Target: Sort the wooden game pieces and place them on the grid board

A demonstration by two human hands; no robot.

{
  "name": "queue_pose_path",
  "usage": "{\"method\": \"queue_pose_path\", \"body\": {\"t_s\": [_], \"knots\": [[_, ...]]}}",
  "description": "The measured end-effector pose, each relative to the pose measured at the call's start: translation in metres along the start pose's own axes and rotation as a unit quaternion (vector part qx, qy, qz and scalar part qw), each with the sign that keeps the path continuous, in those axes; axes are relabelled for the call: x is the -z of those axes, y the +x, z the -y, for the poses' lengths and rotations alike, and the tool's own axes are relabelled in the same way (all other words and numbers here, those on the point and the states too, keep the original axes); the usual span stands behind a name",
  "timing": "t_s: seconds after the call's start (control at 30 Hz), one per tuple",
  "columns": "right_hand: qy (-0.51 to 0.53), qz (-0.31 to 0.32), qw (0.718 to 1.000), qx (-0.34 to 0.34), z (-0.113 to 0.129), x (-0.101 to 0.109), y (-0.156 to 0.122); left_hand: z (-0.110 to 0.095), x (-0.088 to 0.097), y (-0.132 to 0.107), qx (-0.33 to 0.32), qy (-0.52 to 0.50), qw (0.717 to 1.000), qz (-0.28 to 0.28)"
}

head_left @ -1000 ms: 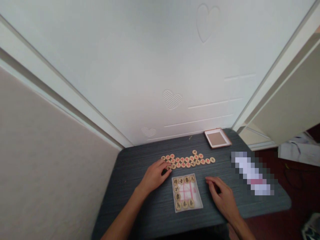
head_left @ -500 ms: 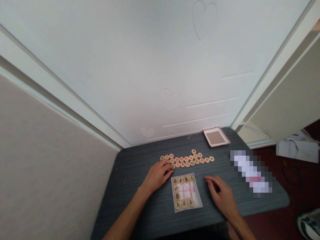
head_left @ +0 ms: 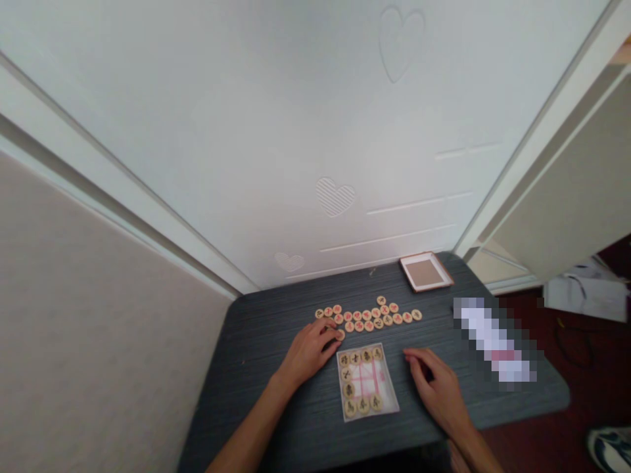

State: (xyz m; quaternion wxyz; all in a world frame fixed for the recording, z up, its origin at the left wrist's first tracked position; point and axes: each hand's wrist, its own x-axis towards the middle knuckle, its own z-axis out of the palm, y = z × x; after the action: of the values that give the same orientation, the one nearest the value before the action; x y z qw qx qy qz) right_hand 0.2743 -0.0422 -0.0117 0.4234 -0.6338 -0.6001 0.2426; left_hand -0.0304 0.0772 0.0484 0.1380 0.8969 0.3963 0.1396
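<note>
My left hand (head_left: 311, 349) is at the near left end of the rows of Chinese chess pieces. Its thumb and fingers close around the edges of one round wooden piece (head_left: 340, 335), slightly apart from the row. Other pieces, most with red characters, lie in uneven rows (head_left: 367, 315) beyond it. Nearer to me is a shallow white box (head_left: 389, 387), with black-character pieces along its top, left and bottom sides; its middle shows pink lines. My right hand (head_left: 436, 381) rests on the table right of the box, fingers curled together, nothing visible in them.
A shallow box lid (head_left: 426, 271) with a brown inside lies at the table's back right. A blurred-out whitish item (head_left: 493, 338) is at the right. The dark table (head_left: 241, 394) meets a white panel with embossed hearts (head_left: 335, 196). A shoe (head_left: 611, 450) shows at lower right.
My left hand has drawn one chess piece a little toward me, out of its row. The right hand has stayed in place.
</note>
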Motion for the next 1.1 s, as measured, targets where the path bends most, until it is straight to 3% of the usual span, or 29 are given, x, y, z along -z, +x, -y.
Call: {"method": "queue_pose_path", "body": {"t_s": [0.53,0.67,0.77,0.9,1.1], "knots": [[0.005,-0.007,1.0,0.002,0.005,0.002,0.001,0.003,-0.004,0.006,0.041,-0.005,0.999,0.003],[0.006,-0.003,1.0,-0.001,0.003,0.001,0.001,0.002,0.001,0.009,0.045,-0.052,0.998,-0.007],[0.006,-0.006,1.0,0.001,0.002,0.0,0.001,0.0,0.008,0.01,0.048,-0.104,0.992,-0.048],[0.001,-0.006,1.0,0.003,0.001,0.001,0.001,-0.011,0.016,0.013,0.102,-0.172,0.976,-0.082],[-0.004,0.0,1.0,0.0,0.004,0.003,0.001,-0.036,0.018,0.018,0.123,-0.323,0.938,-0.028]]}}
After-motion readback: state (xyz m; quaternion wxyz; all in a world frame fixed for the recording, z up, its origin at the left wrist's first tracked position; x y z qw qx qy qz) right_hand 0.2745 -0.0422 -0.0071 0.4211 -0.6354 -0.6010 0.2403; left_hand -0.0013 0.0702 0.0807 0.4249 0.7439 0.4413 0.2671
